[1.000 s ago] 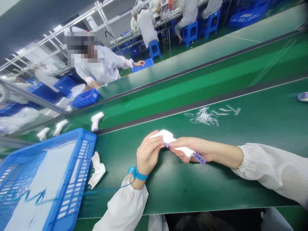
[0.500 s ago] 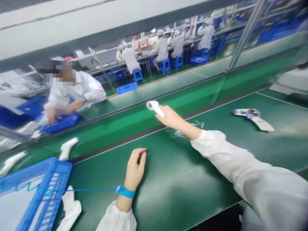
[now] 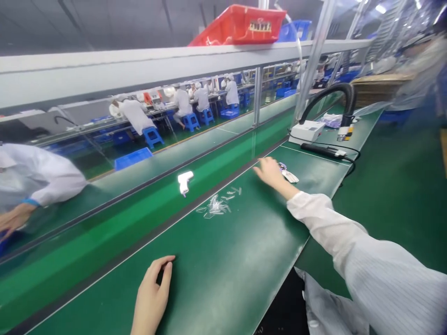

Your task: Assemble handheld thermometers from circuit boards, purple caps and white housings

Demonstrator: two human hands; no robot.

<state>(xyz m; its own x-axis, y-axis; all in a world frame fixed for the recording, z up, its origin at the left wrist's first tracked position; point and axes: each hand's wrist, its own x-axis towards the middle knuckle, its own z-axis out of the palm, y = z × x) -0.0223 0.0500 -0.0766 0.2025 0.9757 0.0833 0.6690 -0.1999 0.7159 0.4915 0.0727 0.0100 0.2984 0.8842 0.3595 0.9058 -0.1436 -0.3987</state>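
Observation:
A white gun-shaped housing (image 3: 184, 181) lies on the bright green belt, apart from both hands. My right hand (image 3: 270, 172) reaches over the far part of the bench, its fingers loosely bent and apart, with nothing visible in them. Just beyond it, partly covered by it, lies an opened gun-shaped housing (image 3: 290, 177) with white and purple parts. My left hand (image 3: 153, 288) rests low over the dark green bench, thumb and fingers apart and holding nothing. Between the hands, near the belt edge, is a small pile of clear plastic pieces (image 3: 217, 205).
A white box (image 3: 306, 131) with a black flexible hose (image 3: 330, 88) stands at the bench's far end, a black corded tool (image 3: 323, 151) beside it. A co-worker's sleeve (image 3: 52, 172) is across the belt. A red bin (image 3: 240, 25) sits on the overhead shelf.
My right hand has let go of the white gun-shaped housing, now on the belt, and moved right to the opened one. The view has swung right; the blue basket is out of sight.

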